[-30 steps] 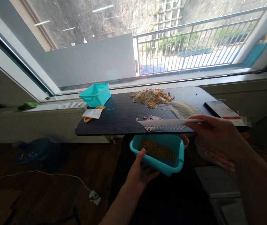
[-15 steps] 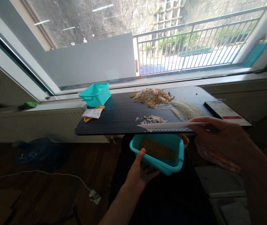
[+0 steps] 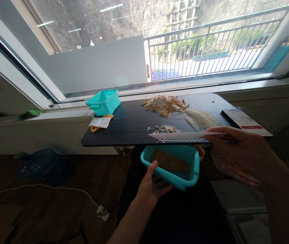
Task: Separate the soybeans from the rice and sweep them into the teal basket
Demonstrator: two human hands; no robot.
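Observation:
My left hand [image 3: 150, 188] grips a teal plastic tub [image 3: 177, 178] from below, just under the front edge of the black table [image 3: 124, 128]. Brown beans [image 3: 169, 162] cover the tub's bottom. My right hand [image 3: 238, 149] is closed on a flat white slotted scraper [image 3: 182, 136], held level along the table's front edge above the tub. A small patch of mixed grains [image 3: 166, 128] lies right behind the scraper. Farther back sit a heap of mixed beans and rice [image 3: 164, 104] and a pile of white rice [image 3: 200, 118].
A second teal tub [image 3: 103, 101] stands at the table's back left, with a white and orange packet [image 3: 100, 122] near it. A phone [image 3: 246, 122] lies at the right edge. A white radiator [image 3: 47, 132], blue bag [image 3: 42, 166] and cable [image 3: 58, 189] are at the left.
The scraper has slid a little toward the table's front edge, leaving the small patch of grains behind it. My left hand and the tub have stayed put.

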